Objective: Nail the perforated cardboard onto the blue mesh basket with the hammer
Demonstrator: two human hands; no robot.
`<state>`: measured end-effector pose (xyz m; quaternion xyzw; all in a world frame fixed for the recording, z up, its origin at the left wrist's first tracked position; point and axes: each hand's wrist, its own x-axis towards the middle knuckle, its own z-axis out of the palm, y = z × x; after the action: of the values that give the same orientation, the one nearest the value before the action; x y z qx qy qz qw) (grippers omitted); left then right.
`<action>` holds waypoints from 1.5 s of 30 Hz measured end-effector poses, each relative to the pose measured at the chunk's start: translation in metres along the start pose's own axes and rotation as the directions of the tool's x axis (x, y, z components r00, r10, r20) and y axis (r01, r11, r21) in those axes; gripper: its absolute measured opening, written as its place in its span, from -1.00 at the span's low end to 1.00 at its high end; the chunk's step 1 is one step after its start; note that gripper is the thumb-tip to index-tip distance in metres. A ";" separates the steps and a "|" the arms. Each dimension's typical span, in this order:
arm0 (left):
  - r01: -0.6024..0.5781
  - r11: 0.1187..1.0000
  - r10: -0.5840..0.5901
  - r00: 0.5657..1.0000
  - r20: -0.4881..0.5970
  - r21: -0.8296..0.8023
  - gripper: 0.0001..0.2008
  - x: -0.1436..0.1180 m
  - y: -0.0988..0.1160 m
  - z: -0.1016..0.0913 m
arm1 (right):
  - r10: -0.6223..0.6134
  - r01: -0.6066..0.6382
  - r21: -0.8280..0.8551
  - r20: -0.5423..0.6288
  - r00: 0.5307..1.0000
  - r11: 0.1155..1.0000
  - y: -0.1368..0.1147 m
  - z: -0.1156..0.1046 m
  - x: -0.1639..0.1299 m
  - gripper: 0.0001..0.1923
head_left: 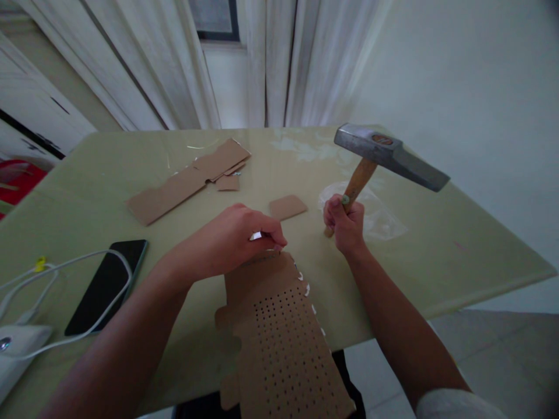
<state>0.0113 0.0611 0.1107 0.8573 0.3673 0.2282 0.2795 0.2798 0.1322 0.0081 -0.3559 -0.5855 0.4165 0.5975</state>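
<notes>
Cables [65, 273], white, run off the left edge at nine o'clock, and the pale device [15, 349] they lead to is cut off at the frame's corner. One cable crosses the dark phone [105, 285] lying face up near the table's left side. At eleven o'clock, flat cardboard strips [187, 177] lie well apart from the hands, with bare table [87, 192] around them.

The left hand [236, 238] presses down on the far end of the perforated cardboard sheet [279, 331], fingertips pinched on a small pale object [257, 235] too tiny to identify. The sheet overhangs the table's near edge at six o'clock, its lower part cut off by the frame. A small cardboard piece [288, 206] lies just beyond, at twelve o'clock.

The right hand [345, 224] is clenched around the wooden handle of the hammer [384, 154], whose steel head is raised at one o'clock. A clear plastic bag [375, 215] behind it is hard to make out. The table's right edge slants close by.
</notes>
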 end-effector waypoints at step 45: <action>0.004 1.000 -0.004 1.000 -0.001 0.019 -0.86 0.002 0.003 0.000 | 0.006 -0.005 -0.059 0.006 1.000 0.998 -0.003 0.002 -0.001 -0.27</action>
<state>0.0140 0.0604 0.1128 0.8591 0.3714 0.2244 0.2715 0.2780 0.1299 0.0105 -0.3739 -0.5983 0.4016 0.5838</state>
